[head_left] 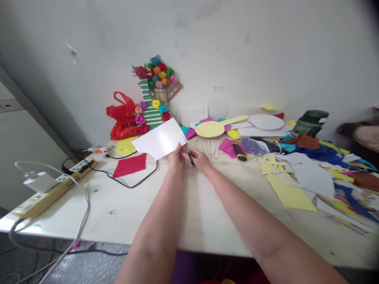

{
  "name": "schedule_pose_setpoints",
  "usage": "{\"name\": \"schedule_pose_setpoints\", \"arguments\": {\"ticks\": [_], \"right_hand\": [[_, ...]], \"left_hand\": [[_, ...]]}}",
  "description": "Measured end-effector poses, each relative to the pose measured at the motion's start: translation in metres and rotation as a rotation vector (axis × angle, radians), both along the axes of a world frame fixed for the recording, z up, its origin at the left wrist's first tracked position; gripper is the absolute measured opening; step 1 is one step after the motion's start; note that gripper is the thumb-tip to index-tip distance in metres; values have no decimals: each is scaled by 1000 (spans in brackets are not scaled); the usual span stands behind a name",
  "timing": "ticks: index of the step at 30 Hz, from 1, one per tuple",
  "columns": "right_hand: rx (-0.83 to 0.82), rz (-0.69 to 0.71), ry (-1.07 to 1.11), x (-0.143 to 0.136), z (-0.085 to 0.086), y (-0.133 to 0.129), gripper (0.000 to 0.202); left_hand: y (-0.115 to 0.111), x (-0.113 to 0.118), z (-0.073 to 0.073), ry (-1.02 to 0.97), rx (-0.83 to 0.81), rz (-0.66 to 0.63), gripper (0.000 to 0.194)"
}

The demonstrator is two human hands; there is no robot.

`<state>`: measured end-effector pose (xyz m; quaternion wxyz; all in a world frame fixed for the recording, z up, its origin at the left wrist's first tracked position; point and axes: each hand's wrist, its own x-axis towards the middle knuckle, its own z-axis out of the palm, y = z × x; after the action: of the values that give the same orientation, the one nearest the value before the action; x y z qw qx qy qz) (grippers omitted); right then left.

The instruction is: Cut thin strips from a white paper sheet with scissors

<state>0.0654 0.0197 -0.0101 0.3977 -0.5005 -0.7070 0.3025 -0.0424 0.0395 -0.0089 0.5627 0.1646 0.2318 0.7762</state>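
Taking the white paper sheet (160,139) as landmark: far to its left one yellow power strip (49,187) lies at the left edge of the table (189,221). Just below-left of the sheet is one red paper piece (130,165). The left hand (177,158) has its fingers pinched together on the sheet's lower right corner. Right of it, touching, the right hand (201,159) has fingers closed around one pair of scissors (190,155). Below the sheet the table is bare down to the near edge. Far right is one yellow paper sheet (291,194) among many scraps.
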Motion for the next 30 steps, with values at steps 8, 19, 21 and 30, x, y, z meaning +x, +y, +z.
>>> {"name": "schedule_pose_setpoints", "arguments": {"ticks": [8, 19, 21, 30], "right_hand": [[23, -5, 8, -1, -2, 1, 22], [40, -18, 32, -3, -7, 6, 23], [44, -14, 26, -3, -8, 7, 24], [63, -66, 17, -3, -11, 11, 37]], "left_hand": [[-3, 0, 2, 6, -2, -18, 15], [-4, 1, 5, -17, -45, -11, 11], [-3, 0, 5, -31, -51, -17, 11], [-3, -2, 5, -40, -88, -22, 13]]}}
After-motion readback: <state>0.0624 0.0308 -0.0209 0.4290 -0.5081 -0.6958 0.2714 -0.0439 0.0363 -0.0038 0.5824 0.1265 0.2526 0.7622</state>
